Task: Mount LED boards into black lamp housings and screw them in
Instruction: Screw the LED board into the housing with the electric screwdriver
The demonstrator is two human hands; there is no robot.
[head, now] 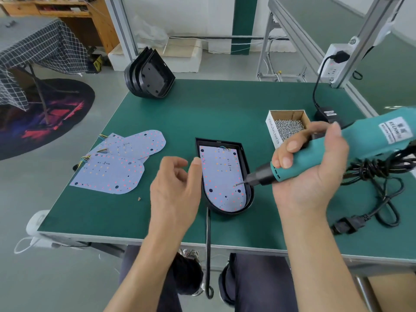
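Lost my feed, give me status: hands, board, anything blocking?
Right hand grips screwdriver, screw on bit over LED board. Left hand open beside housing. Nothing blocking.

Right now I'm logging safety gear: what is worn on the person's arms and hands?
Nothing shows: the left hand and right hand are bare, without gloves, rings or a watch. Both forearms are bare as far as the picture's bottom edge, with no sleeves in view.

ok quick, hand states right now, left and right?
Left hand: open, fingers relaxed, holding nothing, beside the lamp housing.
Right hand: gripping the electric screwdriver, bit over the LED board.
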